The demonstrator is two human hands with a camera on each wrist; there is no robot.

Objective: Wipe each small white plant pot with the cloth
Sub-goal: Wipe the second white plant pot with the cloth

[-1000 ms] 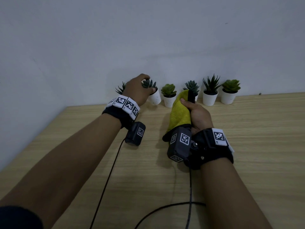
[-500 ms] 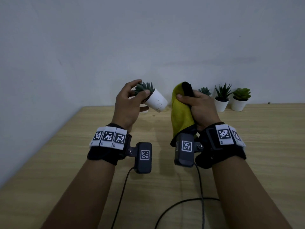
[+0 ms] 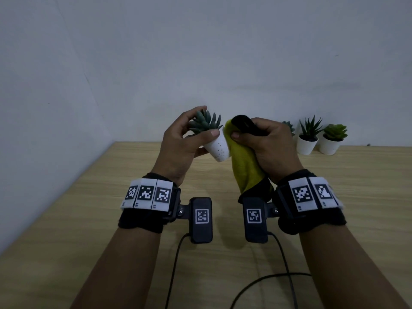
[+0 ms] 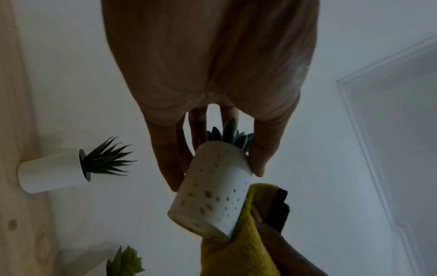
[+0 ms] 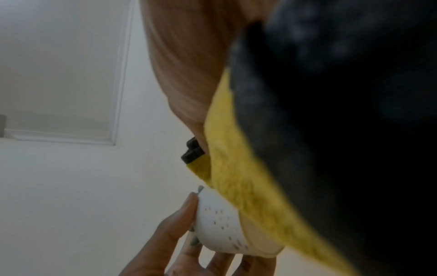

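- A small white plant pot (image 3: 217, 149) is held in the air above the table (image 3: 111, 219) by the left hand (image 3: 178, 148); the thumb is pressed on one side near the rim and the other fingers are curled round the far side, as seen in the left wrist view (image 4: 214, 194).
- The pot is tilted, with its base pointing down toward the right hand (image 3: 267, 148) and its grey-green succulent (image 3: 206, 123) pointing up and away.
- A yellow cloth (image 3: 245, 166) with a black reverse is gripped in the clenched right hand, and its yellow face is touching the pot's side.
- Open tabletop is seen below both hands; two black cables (image 3: 256, 284) lie on it near the forearms.
- Two more potted plants (image 3: 308, 139) (image 3: 332, 139) stand against the wall (image 3: 200, 52) at the table's back edge, well apart from the held pot; a third is mostly hidden behind the right hand.
- The pot is smooth, tapered and dotted with small specks; the cloth looks fuzzy; the table is light wood grain.
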